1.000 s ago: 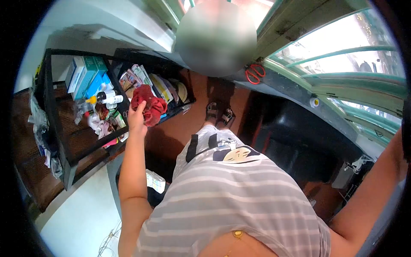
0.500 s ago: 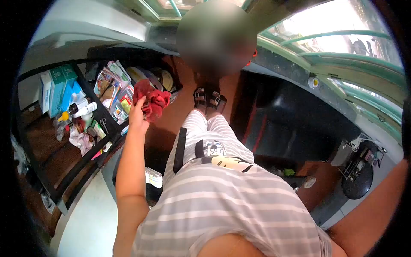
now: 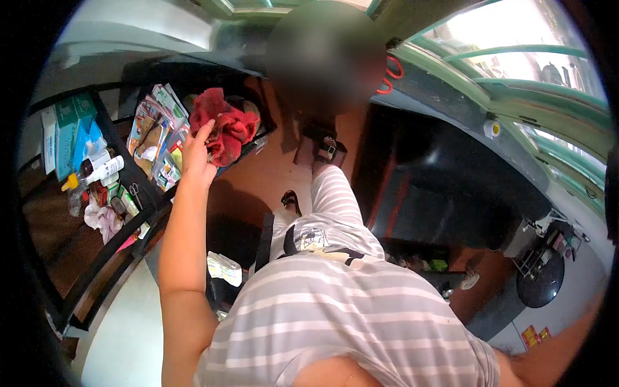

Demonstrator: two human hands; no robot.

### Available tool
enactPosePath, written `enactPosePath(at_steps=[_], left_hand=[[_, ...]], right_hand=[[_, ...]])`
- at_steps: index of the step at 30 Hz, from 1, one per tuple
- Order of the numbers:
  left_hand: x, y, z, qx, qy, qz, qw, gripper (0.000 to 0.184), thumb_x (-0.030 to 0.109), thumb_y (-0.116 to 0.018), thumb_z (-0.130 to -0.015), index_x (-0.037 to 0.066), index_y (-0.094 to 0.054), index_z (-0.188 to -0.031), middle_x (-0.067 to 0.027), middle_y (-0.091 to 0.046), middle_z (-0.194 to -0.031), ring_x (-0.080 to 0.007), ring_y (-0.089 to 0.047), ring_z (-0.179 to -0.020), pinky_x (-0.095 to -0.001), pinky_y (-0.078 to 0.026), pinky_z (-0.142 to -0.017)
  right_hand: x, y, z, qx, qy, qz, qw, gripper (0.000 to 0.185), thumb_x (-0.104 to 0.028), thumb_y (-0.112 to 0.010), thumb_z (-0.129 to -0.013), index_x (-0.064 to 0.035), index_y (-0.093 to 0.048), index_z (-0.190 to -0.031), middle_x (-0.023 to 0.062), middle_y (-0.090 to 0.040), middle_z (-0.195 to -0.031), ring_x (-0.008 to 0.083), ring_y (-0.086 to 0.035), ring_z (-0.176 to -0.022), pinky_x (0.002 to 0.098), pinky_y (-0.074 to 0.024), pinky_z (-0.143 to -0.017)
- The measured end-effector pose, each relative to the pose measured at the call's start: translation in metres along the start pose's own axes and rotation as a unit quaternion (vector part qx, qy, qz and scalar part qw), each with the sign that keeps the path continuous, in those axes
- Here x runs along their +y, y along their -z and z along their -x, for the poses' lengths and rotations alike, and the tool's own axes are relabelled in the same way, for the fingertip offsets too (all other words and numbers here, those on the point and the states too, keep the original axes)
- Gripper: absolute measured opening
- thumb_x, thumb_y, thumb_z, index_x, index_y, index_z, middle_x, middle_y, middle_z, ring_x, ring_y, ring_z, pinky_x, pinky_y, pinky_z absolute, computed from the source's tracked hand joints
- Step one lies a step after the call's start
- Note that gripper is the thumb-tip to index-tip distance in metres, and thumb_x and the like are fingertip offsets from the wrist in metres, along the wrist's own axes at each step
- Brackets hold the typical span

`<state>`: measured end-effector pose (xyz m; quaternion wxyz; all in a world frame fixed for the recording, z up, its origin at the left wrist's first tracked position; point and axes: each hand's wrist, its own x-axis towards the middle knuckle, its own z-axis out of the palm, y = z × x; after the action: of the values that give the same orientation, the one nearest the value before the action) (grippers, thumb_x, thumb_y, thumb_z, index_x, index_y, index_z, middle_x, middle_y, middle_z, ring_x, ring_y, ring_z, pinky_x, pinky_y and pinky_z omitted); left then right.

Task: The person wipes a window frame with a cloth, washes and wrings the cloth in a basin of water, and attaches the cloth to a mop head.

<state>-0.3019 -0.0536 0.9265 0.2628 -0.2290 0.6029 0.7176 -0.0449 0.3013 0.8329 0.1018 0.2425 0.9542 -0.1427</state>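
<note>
My left hand (image 3: pixel 198 155) is closed around a crumpled red cloth (image 3: pixel 222 129), which spreads out past the fingertips with worn, dirty patches. The arm is stretched forward, and the cloth hangs beside a pile of magazines and papers (image 3: pixel 158 126). Of my right side only part of the arm (image 3: pixel 561 351) shows at the lower right edge; the hand lies outside the picture.
On the left, a dark shelf unit (image 3: pixel 77 277) carries a teal box (image 3: pixel 74 119), white bottles (image 3: pixel 103 169), scissors (image 3: pixel 135 195) and a pink cloth (image 3: pixel 103 219). A black bench-like surface (image 3: pixel 451 187) is at right, beneath green-framed windows (image 3: pixel 522 51). Red loops (image 3: pixel 391 72) hang near the sill.
My feet, side by side before, are now apart, with one farther forward. The red cloth has shifted slightly up and left in view, still in my left hand. My right arm has dropped lower.
</note>
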Motion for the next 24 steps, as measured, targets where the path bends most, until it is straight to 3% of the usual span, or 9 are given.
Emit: enactPosePath(at_steps=[8,9,15,18,20,22,23,24], left_hand=[[-0.115,0.082,-0.036,-0.013,0.063,-0.003,0.998,0.036,0.01,-0.056,-0.084,0.006,-0.048,-0.118,-0.0078,-0.057,-0.11,-0.0201,-0.056,-0.098,-0.037,-0.048,-0.083],[-0.127,0.085,-0.03,0.021,0.084,-0.031,0.996,0.036,0.01,-0.056,-0.084,0.007,-0.048,-0.119,-0.0081,-0.057,-0.111,-0.0209,-0.056,-0.099,-0.0375,-0.048,-0.084],[-0.287,0.209,-0.061,-0.082,0.051,0.019,0.995,0.038,0.009,-0.054,-0.085,0.008,-0.047,-0.122,-0.0074,-0.056,-0.113,-0.0217,-0.056,-0.101,-0.0367,-0.046,-0.086],[-0.329,0.281,-0.052,-0.081,0.062,0.033,0.994,0.038,0.014,-0.055,-0.084,0.008,-0.047,-0.121,-0.0085,-0.055,-0.113,-0.0229,-0.055,-0.101,-0.0383,-0.046,-0.087],[-0.331,0.309,-0.04,-0.131,0.056,0.03,0.989,0.037,0.019,-0.049,-0.089,0.001,-0.046,-0.12,-0.0128,-0.054,-0.117,-0.0272,-0.052,-0.108,-0.0417,-0.041,-0.094],[-0.326,0.328,-0.043,-0.181,0.072,-0.006,0.981,0.037,0.022,-0.046,-0.09,0.001,-0.046,-0.12,-0.0121,-0.053,-0.118,-0.0272,-0.051,-0.107,-0.0421,-0.04,-0.094],[-0.319,0.323,-0.04,-0.197,0.063,0.003,0.978,0.029,0.018,-0.05,-0.088,0.001,-0.053,-0.111,-0.0116,-0.058,-0.108,-0.025,-0.057,-0.1,-0.0395,-0.045,-0.088],[-0.314,0.317,-0.024,-0.18,0.069,-0.03,0.981,0.029,0.019,-0.05,-0.088,0.001,-0.054,-0.11,-0.0112,-0.059,-0.108,-0.0252,-0.057,-0.098,-0.0389,-0.046,-0.087]], right_hand=[[-0.018,-0.045,-0.032,0.077,0.085,0.109,0.987,0.035,-0.022,-0.044,-0.088,-0.0021,-0.047,-0.117,0.0183,-0.052,-0.114,0.032,-0.049,-0.11,0.0397,-0.0376,-0.095],[-0.022,-0.052,-0.035,0.095,0.095,0.124,0.983,0.035,-0.022,-0.044,-0.088,-0.0021,-0.047,-0.117,0.0183,-0.052,-0.114,0.032,-0.049,-0.11,0.0397,-0.0376,-0.095],[-0.055,-0.085,-0.013,0.221,0.138,0.205,0.943,0.033,-0.02,-0.042,-0.089,-0.0023,-0.048,-0.116,0.0182,-0.054,-0.112,0.0319,-0.05,-0.109,0.0397,-0.0376,-0.095],[-0.052,-0.095,0.024,0.27,0.122,0.215,0.93,0.032,-0.019,-0.042,-0.089,-0.0023,-0.048,-0.115,0.0181,-0.054,-0.112,0.0319,-0.05,-0.109,0.0397,-0.0376,-0.095],[-0.029,-0.116,0.072,0.289,0.074,0.205,0.932,0.031,-0.018,-0.041,-0.09,-0.0024,-0.049,-0.115,0.0181,-0.055,-0.111,0.0319,-0.05,-0.108,0.0397,-0.0376,-0.095],[0.013,-0.173,0.136,0.281,-0.022,0.147,0.948,0.03,-0.018,-0.041,-0.09,-0.0024,-0.049,-0.115,0.018,-0.055,-0.11,0.0319,-0.05,-0.108,0.0397,-0.0376,-0.095],[0.037,-0.217,0.177,0.262,-0.095,0.076,0.957,0.027,-0.012,-0.034,-0.091,-0.003,-0.053,-0.108,0.0158,-0.056,-0.109,0.031,-0.051,-0.106,0.0394,-0.0384,-0.094],[0.075,-0.282,0.225,0.392,-0.031,0.115,0.912,0.026,-0.017,-0.037,-0.09,-0.0056,-0.054,-0.106,0.0164,-0.058,-0.102,0.0338,-0.057,-0.092,0.0413,-0.0455,-0.082]])
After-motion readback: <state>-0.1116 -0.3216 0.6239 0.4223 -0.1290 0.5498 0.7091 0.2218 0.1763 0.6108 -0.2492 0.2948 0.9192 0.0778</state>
